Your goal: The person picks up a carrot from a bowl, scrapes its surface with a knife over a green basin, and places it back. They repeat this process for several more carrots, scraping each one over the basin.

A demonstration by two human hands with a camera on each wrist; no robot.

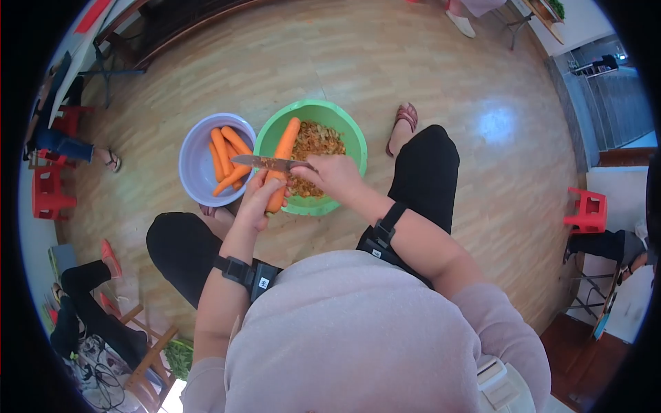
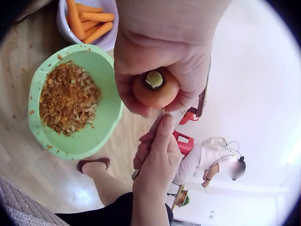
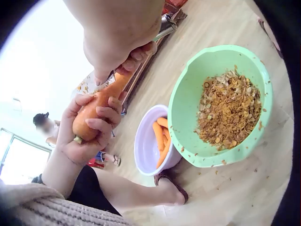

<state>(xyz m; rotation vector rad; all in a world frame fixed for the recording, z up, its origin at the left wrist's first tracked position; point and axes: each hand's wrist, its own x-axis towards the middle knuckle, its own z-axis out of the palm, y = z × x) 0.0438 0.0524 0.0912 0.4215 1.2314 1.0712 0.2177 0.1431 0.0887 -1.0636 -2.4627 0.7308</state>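
My left hand (image 1: 258,197) grips a large orange carrot (image 1: 287,141) near its stem end, with the fingers wrapped around it. The stem end faces the camera in the left wrist view, a pale stub showing on the carrot (image 2: 154,79). My right hand (image 1: 332,177) holds a knife (image 1: 265,162) by its handle, the blade lying across the carrot just beyond the left fingers. Orange bits cling to the blade. Both hands are over the near left rim of a green basin (image 1: 351,124), which holds a heap of peelings (image 3: 230,110).
A lilac basin (image 1: 187,162) with several carrots (image 1: 222,153) stands left of the green one on the wooden floor (image 1: 427,76). My knees flank the basins. Red stools (image 1: 586,210) and other seated people are at the sides.
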